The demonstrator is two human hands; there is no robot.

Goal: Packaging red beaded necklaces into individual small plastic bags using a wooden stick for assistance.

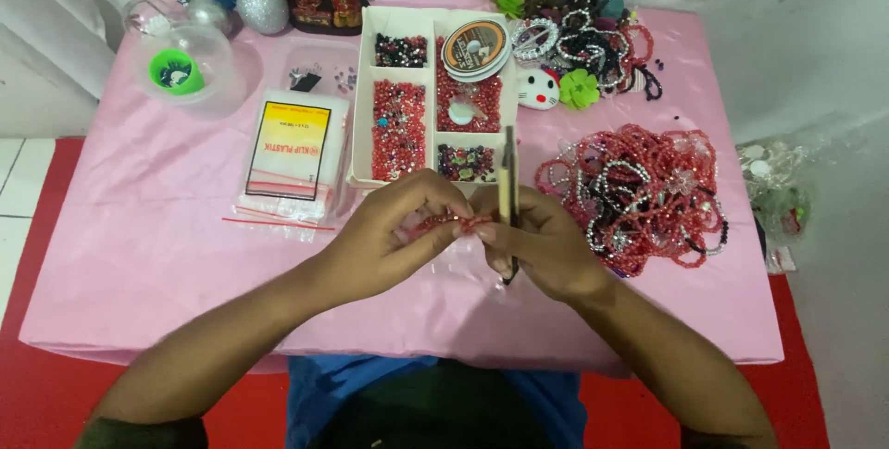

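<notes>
Several compartments of a white divided tray near the table's far edge were filled with red and dark beads, a cord spool laid on top. A red bead strand was pinched between the left hand and right hand, scissors also gripped in the right, near the front edge.

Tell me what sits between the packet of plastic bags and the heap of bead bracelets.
In the head view, the white compartment tray of beads lies between the packet of plastic bags and the bracelet heap.
</notes>
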